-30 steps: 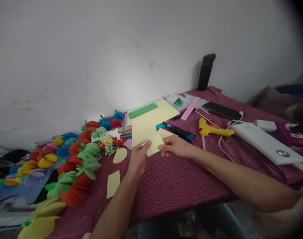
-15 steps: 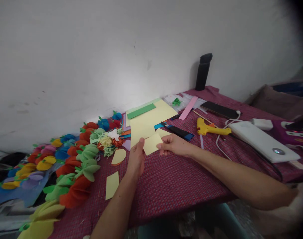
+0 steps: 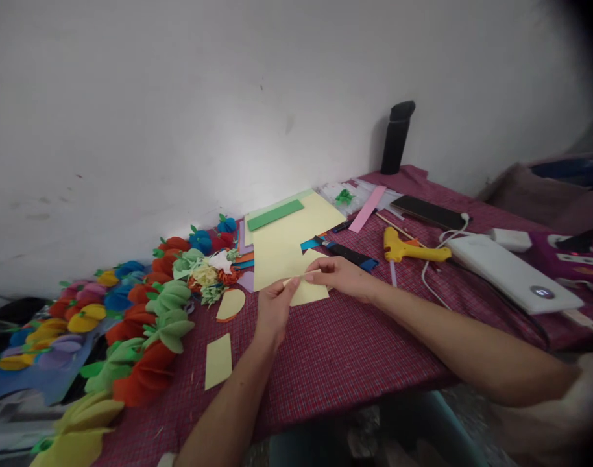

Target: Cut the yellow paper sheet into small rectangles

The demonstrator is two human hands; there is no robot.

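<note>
Both my hands pinch a small pale yellow paper piece [image 3: 310,293] just above the red checked tablecloth [image 3: 335,350]. My left hand [image 3: 273,311] grips its left edge between thumb and fingers. My right hand [image 3: 338,275] holds its upper edge, fingers closed over the top. Behind the piece lies a large pale yellow sheet [image 3: 289,237] with a green strip [image 3: 275,215] on it. Two cut yellow shapes, a rounded one [image 3: 231,303] and an oblong one [image 3: 217,360], lie to the left of my left hand.
Paper flowers [image 3: 150,318] in several colours line the table's left side. A yellow glue gun [image 3: 409,248], a black cutter [image 3: 350,255], a pink strip [image 3: 367,209], a phone [image 3: 427,213], a white device [image 3: 513,272] and a black bottle [image 3: 394,137] sit to the right and back.
The paper piece has been turned and lowered flatter toward the table. My right hand shifted from its right corner to its top edge, closer to my left hand.
</note>
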